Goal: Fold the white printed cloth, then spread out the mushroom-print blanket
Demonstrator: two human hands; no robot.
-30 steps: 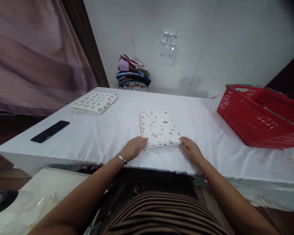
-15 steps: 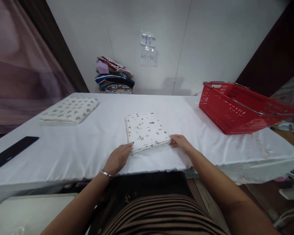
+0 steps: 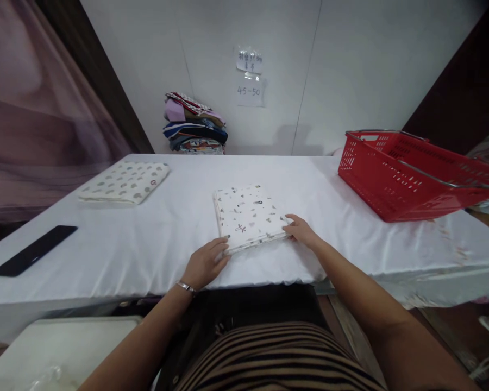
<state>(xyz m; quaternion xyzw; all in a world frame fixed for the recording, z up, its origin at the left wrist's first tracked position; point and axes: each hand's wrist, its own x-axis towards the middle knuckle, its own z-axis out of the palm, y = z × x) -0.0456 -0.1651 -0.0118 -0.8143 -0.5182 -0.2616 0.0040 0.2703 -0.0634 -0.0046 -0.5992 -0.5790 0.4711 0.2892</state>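
A folded white cloth (image 3: 250, 217) with a small scattered print lies flat at the middle of the table, its layered edge facing me. My left hand (image 3: 207, 263) grips its near left corner, fingers at the edge and thumb lower down. At the near right corner, my right hand (image 3: 302, 231) pinches the cloth, with the index finger over the top. The undersides of both corners are hidden. Farther left lies a second folded cloth (image 3: 126, 182), cream with grey-green spots, touched by neither hand.
A red plastic basket (image 3: 399, 184) with metal handles stands at the right. A dark flat phone-like object (image 3: 35, 251) lies near the left edge. Folded fabrics (image 3: 195, 125) are piled against the back wall. White cloth covers the table (image 3: 179, 217); a pale stool-like surface (image 3: 77, 347) is below left.
The view has shifted slightly. Both hands stay at the near corners of the printed cloth; the right index finger has lifted a little onto its top, and the left thumb shows more.
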